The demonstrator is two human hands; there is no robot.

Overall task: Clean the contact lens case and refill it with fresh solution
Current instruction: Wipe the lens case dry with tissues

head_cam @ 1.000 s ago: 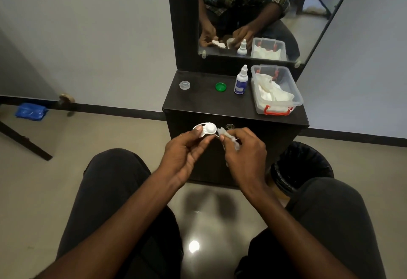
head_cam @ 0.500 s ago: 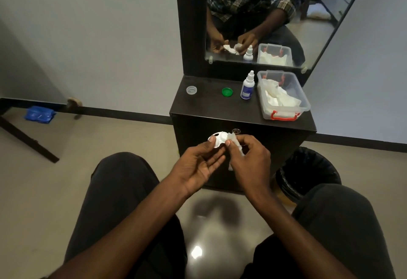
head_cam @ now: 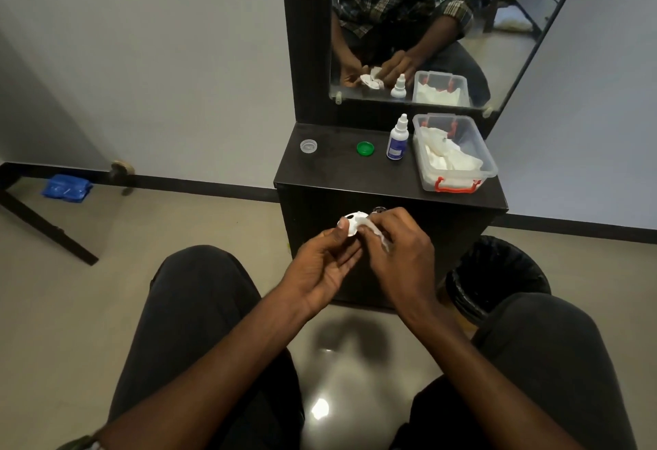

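Your left hand (head_cam: 321, 268) still pinching white lens case (head_cam: 352, 223) in front of table (head_cam: 330, 168); your right hand (head_cam: 398, 247) fingers gripping tissue (head_cam: 377, 236), now pressing closer into case than earlier.

Pale grey walls (head_cam: 160, 58) fill the upper left and right of the frame, edged below by a dark skirting board (head_cam: 199, 184). The floor (head_cam: 53, 289) is glossy beige, with a bright light reflection at lower centre. A dark cabinet (head_cam: 320, 222) stands at centre, a black-framed mirror (head_cam: 497, 40) rising above its worktop (head_cam: 337, 168). At far left lies something blue (head_cam: 65, 189), perhaps a cloth.
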